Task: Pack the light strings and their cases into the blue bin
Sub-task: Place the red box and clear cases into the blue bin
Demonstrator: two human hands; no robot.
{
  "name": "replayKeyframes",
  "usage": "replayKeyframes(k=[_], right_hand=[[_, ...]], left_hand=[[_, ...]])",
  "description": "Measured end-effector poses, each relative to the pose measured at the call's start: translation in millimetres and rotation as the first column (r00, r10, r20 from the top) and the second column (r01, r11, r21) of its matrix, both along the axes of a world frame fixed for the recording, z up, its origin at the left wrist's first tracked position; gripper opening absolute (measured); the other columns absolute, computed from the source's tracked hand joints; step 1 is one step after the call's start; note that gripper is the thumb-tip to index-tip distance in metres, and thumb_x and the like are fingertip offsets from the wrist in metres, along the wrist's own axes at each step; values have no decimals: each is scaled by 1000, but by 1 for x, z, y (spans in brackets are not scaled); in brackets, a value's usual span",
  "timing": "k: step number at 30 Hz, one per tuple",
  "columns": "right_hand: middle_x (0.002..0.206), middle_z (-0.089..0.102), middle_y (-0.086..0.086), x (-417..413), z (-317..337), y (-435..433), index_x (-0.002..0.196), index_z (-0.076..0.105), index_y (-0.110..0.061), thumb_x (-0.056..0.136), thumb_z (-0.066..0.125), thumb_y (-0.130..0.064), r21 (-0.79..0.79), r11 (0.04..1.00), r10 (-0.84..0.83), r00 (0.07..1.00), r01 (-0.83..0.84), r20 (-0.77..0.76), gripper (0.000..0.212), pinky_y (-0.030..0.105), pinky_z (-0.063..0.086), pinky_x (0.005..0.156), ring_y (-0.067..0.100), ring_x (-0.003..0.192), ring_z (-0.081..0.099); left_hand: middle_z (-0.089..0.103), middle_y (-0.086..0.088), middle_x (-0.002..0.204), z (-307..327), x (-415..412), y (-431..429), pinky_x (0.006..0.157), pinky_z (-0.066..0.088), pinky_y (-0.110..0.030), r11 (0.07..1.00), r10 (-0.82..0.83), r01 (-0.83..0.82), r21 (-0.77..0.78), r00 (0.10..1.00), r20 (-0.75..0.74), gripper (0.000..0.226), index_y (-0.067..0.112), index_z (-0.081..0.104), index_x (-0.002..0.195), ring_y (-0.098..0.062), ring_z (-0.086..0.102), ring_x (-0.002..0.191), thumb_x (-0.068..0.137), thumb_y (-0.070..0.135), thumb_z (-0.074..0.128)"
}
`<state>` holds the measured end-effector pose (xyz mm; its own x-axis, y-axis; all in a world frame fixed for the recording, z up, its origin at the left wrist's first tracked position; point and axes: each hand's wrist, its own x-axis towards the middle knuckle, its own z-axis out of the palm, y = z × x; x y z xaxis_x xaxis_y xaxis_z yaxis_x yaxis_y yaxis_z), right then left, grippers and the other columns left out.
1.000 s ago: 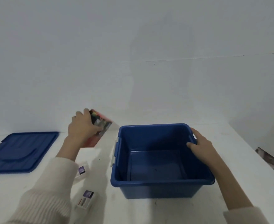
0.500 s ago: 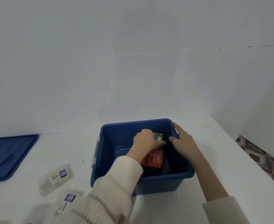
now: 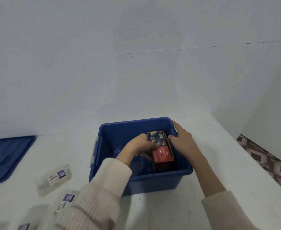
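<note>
The red box (image 3: 163, 154) of LED lights was inside the blue bin (image 3: 136, 180), toward its right wall and tilted, with its near end low against the front wall and its far end raised. The left hand (image 3: 140, 143) gripped it from the left. The thumb (image 3: 153, 145) lay across the printed top face, and the other fingers (image 3: 146, 157) curled under the left edge, so the box sat between thumb and fingers rather than lying free. It was hard to tell whether the near end was already resting on the bin floor, because that corner was in deep shadow.

The right hand (image 3: 181, 138) held the bin's right rim. Its fingers ran along the outside of the wall and its thumb reached inside, just beside the far right corner of the box. I could not tell whether the thumb touched the box.

The bin stood on the white table (image 3: 219, 146). Three clear cases with small labels lay to its left. One case (image 3: 53, 179) was out in the open, a second (image 3: 67, 200) was partly under the cream sleeve (image 3: 103, 188), and a third (image 3: 23, 227) was cut off by the bottom edge. The blue lid (image 3: 5, 158) lay flat at the far left, well apart from the bin.
</note>
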<state>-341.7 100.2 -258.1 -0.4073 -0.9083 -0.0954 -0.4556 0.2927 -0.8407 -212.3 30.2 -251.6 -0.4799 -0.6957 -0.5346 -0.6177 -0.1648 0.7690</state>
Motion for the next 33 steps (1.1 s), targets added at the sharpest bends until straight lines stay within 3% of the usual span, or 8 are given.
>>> replayKeyframes(k=[7, 10, 13, 16, 19, 21, 26, 33], right_hand=[[121, 57, 7, 25, 20, 2, 134, 47, -19, 93, 51, -17, -373, 924, -227, 907, 86, -353, 41, 32, 37, 87, 25, 112, 51], [107, 60, -1, 74, 36, 3, 118, 60, -16, 91, 53, -9, -576, 814, -128, 946, -71, -297, 29, 35, 48, 84, 22, 98, 58], [98, 58, -9, 145, 37, 6, 108, 63, -17, 90, 50, -15, -603, 736, 89, 928, -306, -363, 22, 23, 47, 81, 9, 92, 54], [105, 60, -4, 208, 23, 12, 113, 61, -17, 92, 42, -21, -478, 644, 391, 794, -597, -466, 28, 11, 37, 86, 4, 97, 47], [138, 40, 2, 245, 1, 15, 139, 36, -19, 94, 47, -26, -156, 521, 702, 526, -839, -481, 47, 26, 36, 104, 11, 126, 32], [155, 13, 3, 251, -15, 11, 149, 8, -22, 89, 58, -33, 164, 447, 827, 336, -880, -450, 78, 34, 20, 115, 21, 142, 10], [159, -7, 3, 262, -42, -4, 150, -8, -20, 84, 64, -10, 488, 297, 891, 54, -821, -451, 98, 43, 4, 117, 27, 145, -7], [128, 41, 12, 265, -45, -4, 134, 39, -12, 83, 60, -9, 477, 389, 750, -30, -789, -661, 55, 38, 33, 98, 28, 118, 38]], left_hand=[[60, 1, 109, 27, 35, 8, 95, 49, -38, 896, -30, -18, -444, 994, -101, 44, 15, 45, 134, -18, 59, 104, 93, 30, 53], [64, 7, 105, 45, 86, 12, 93, 50, -30, 786, 76, -278, -552, 930, -360, 30, 23, 58, 122, -7, 60, 103, 92, 23, 54], [66, 9, 102, 44, 154, 13, 83, 48, -19, 598, 255, -429, -677, 903, -347, 23, 26, 62, 112, -3, 60, 99, 92, 19, 53], [60, 1, 121, 22, 221, 8, 84, 41, -20, 643, 401, -312, -699, 915, -40, 35, 24, 54, 125, -12, 55, 110, 91, 18, 54], [36, -9, 148, -8, 265, 7, 108, 27, -30, 849, 205, 102, -518, 841, 502, 62, 18, 27, 146, -23, 33, 136, 91, 24, 55], [18, -12, 155, -23, 274, 8, 113, 14, -32, 900, 95, 208, -383, 764, 638, 80, 18, 9, 150, -27, 15, 144, 89, 30, 59], [25, -10, 152, -55, 293, 1, 114, 21, -38, 885, 142, 204, -419, 739, 659, 86, 17, 6, 150, -29, 21, 140, 86, 30, 63], [54, -9, 126, -49, 296, 0, 89, 43, -27, 856, 310, -30, -516, 829, 466, 63, 10, 42, 133, -24, 53, 112, 78, 22, 69]])
